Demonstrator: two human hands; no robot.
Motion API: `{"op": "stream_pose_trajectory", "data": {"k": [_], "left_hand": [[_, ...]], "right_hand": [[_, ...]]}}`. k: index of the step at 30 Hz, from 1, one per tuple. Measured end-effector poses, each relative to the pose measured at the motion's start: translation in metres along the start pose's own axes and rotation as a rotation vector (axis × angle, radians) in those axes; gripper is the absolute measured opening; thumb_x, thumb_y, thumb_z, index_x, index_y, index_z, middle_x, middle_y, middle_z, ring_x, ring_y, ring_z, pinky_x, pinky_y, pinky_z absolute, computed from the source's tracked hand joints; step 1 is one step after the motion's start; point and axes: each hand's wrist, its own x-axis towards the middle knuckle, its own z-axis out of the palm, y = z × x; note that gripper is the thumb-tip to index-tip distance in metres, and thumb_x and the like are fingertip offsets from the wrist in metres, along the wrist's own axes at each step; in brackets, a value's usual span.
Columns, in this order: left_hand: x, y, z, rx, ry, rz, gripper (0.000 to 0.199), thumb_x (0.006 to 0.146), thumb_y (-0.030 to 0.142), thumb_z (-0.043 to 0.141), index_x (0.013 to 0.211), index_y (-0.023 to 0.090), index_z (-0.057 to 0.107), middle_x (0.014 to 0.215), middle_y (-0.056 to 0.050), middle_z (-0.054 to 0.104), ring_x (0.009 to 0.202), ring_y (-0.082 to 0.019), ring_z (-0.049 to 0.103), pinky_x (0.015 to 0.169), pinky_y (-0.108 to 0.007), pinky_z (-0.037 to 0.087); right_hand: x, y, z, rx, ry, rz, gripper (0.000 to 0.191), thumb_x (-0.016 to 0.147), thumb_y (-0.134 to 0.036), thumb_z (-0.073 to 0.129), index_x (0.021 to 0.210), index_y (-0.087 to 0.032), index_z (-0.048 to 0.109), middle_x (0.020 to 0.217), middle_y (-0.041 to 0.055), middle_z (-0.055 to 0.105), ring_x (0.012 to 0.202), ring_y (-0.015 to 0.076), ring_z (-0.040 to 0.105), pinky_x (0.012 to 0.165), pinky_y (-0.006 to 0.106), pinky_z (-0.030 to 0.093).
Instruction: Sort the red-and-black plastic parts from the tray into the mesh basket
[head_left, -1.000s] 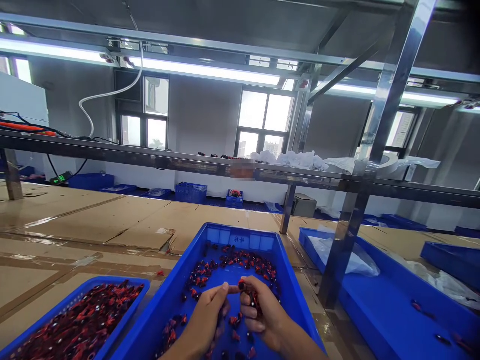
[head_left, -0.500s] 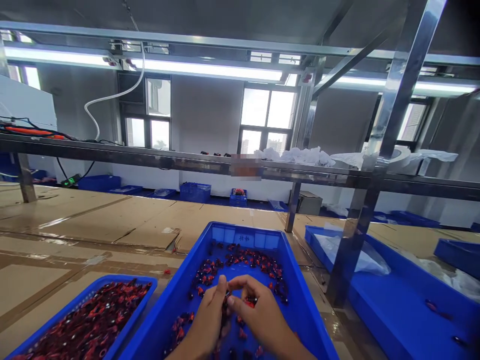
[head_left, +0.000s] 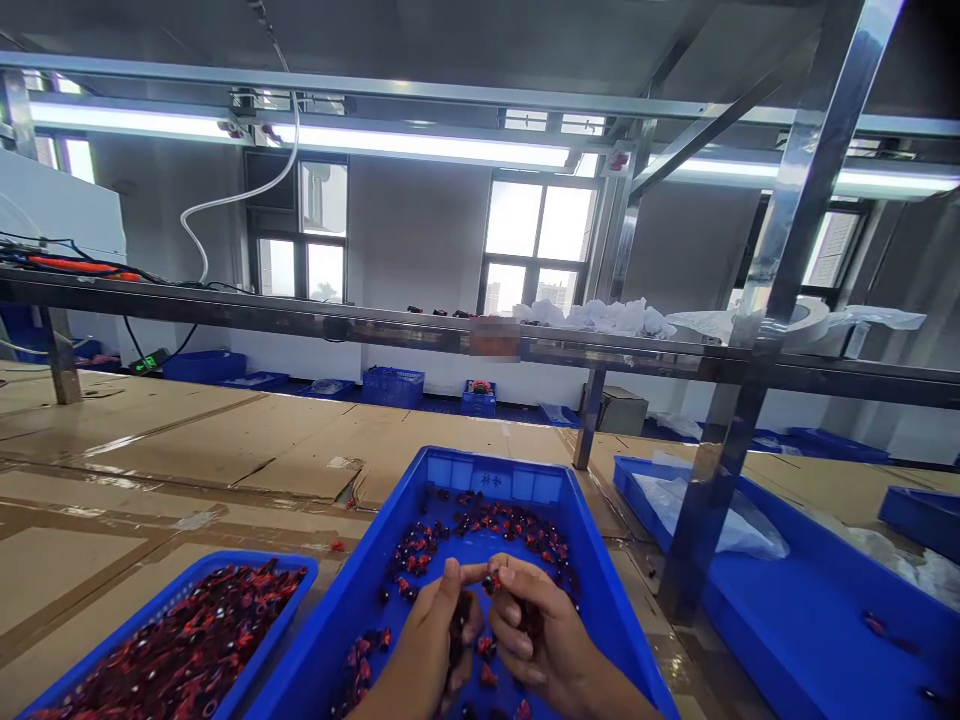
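Note:
My right hand (head_left: pixel 551 630) pinches a small red-and-black part (head_left: pixel 490 583) between thumb and forefinger, with more dark red parts cupped under its curled fingers. Beside it, my left hand (head_left: pixel 420 645) is closed around several similar dark parts, and its forefinger reaches across to the pinched part. Both hands are above a deep blue tray (head_left: pixel 611 570). Small red-and-black parts (head_left: pixel 510 520) lie scattered along the tray's far end and sides, some below my hands. The parts' exact kind is too small to make out.
A blue basket (head_left: pixel 304 590) heaped with dark red pieces stands at left. Another blue tray (head_left: pixel 795 590) with a plastic bag is at right, behind a metal post (head_left: pixel 712 500). Cardboard (head_left: pixel 187 425) covers the table, and a metal shelf beam (head_left: pixel 405 330) crosses above.
My right hand has turned and shifted slightly right, bringing the small part into view at its fingertips. The left hand's fingers now show more. The view has shifted slightly.

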Motion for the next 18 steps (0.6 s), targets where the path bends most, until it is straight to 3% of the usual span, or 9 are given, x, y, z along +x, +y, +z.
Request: {"op": "stream_pose_trajectory", "data": {"k": [4,10,14,16,18], "left_hand": [[0.003,0.0,-0.003,0.035,-0.033,0.008,0.086,0.073,0.085,0.027,0.121,0.017,0.053,0.064,0.005,0.044,0.031,-0.005,0.032,0.026,-0.018,0.022],[0.002,0.002,-0.002,0.065,0.012,-0.009,0.09,0.072,0.085,0.03,0.125,0.016,0.052,0.066,0.005,0.045,0.032,-0.005,0.033,0.026,-0.018,0.023],[-0.001,0.006,-0.002,0.019,0.074,0.065,0.083,0.078,0.079,0.031,0.132,0.017,0.047,0.062,0.007,0.042,0.032,-0.005,0.031,0.028,-0.017,0.023],[-0.001,0.007,-0.004,0.001,0.088,0.093,0.079,0.081,0.075,0.031,0.135,0.018,0.044,0.061,0.007,0.041,0.032,-0.005,0.031,0.029,-0.017,0.023],[-0.002,0.007,-0.005,0.006,0.083,0.096,0.077,0.082,0.074,0.032,0.137,0.02,0.042,0.061,0.007,0.042,0.033,-0.006,0.031,0.03,-0.017,0.024]], "right_hand": [[-0.001,-0.01,-0.008,0.362,-0.047,0.028,0.014,0.076,-0.029,0.065,0.079,-0.017,0.058,0.053,-0.0079,0.041,0.035,0.0036,0.023,0.026,0.015,0.016],[-0.005,-0.017,-0.012,0.426,-0.038,0.007,0.014,0.076,-0.029,0.063,0.078,-0.015,0.061,0.055,-0.0057,0.043,0.037,0.0038,0.027,0.026,0.015,0.016],[-0.004,-0.014,-0.01,0.206,0.099,0.068,0.023,0.077,-0.033,0.063,0.092,-0.015,0.064,0.07,-0.0008,0.057,0.042,0.005,0.039,0.028,0.015,0.018],[-0.002,-0.008,-0.008,-0.06,0.134,0.091,0.029,0.08,-0.039,0.063,0.098,-0.016,0.064,0.063,-0.004,0.054,0.037,0.0046,0.034,0.027,0.016,0.015],[0.0,-0.001,-0.005,-0.389,0.135,0.017,0.032,0.081,-0.044,0.063,0.098,-0.017,0.066,0.05,-0.0075,0.048,0.034,0.005,0.031,0.03,0.017,0.018]]}}
